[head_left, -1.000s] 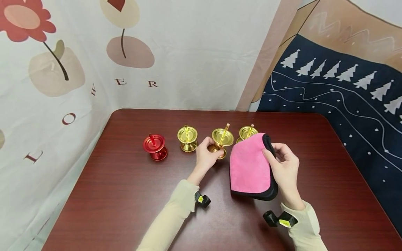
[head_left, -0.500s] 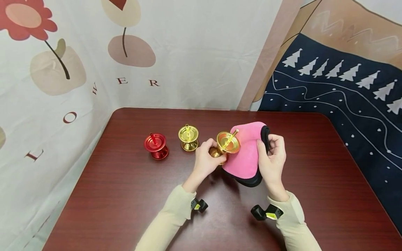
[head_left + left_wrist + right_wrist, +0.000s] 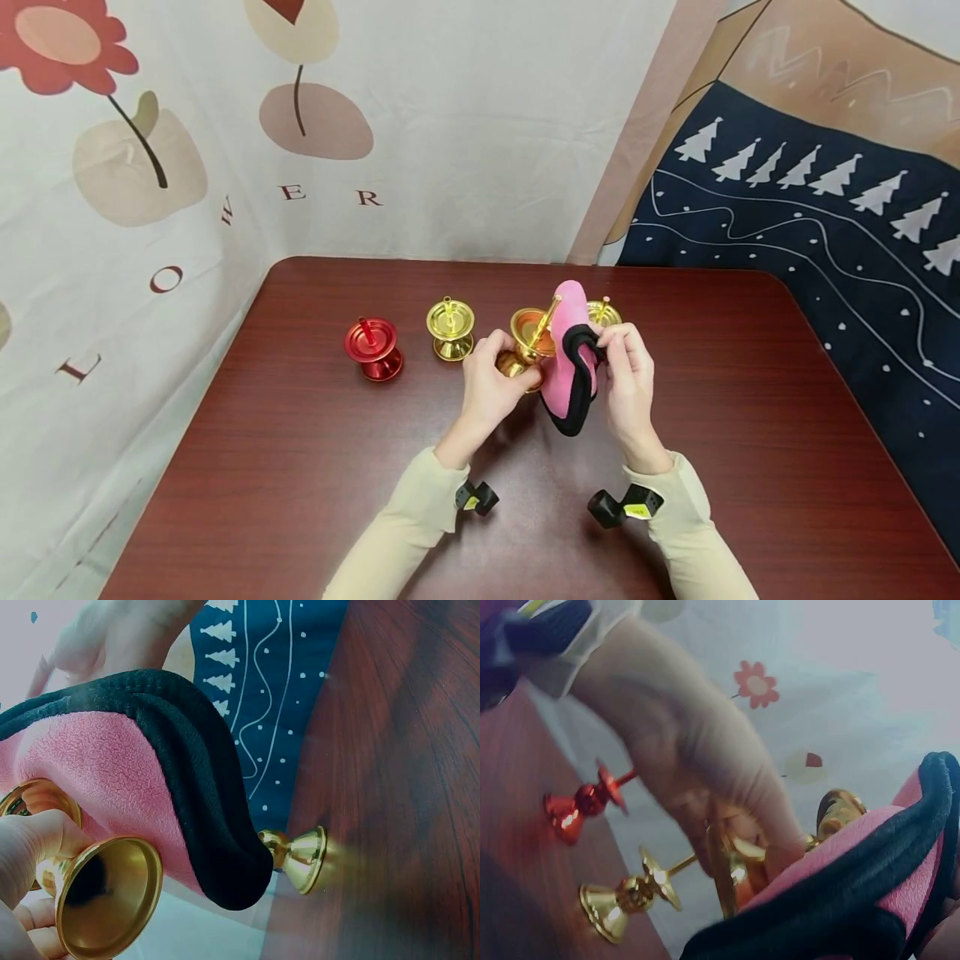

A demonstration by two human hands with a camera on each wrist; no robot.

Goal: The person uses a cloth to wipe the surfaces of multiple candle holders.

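Observation:
My left hand (image 3: pixel 491 379) grips a gold candle holder (image 3: pixel 527 325) by its stem, thumb and fingers wrapped round it. It is tilted, and the left wrist view looks into its hollow flared base (image 3: pixel 112 896). My right hand (image 3: pixel 630 387) pinches a folded pink cloth with black edging (image 3: pixel 558 383). The pink side lies up against the holder's dish, overlapping its right side in the head view. In the right wrist view the cloth's black border (image 3: pixel 817 900) hides part of the held candle holder.
On the dark red wooden table (image 3: pixel 300 500) stand a red candle holder (image 3: pixel 375 343) at left and a gold one (image 3: pixel 450 327) beside it. Another gold candle holder (image 3: pixel 606 313) stands behind the cloth, partly covered. A printed fabric backdrop (image 3: pixel 465 167) hangs behind the table.
My left hand has lifted and tilted the gold candle holder. My right hand has moved left with the cloth, which now meets the holder and is turned edge-on and bunched.

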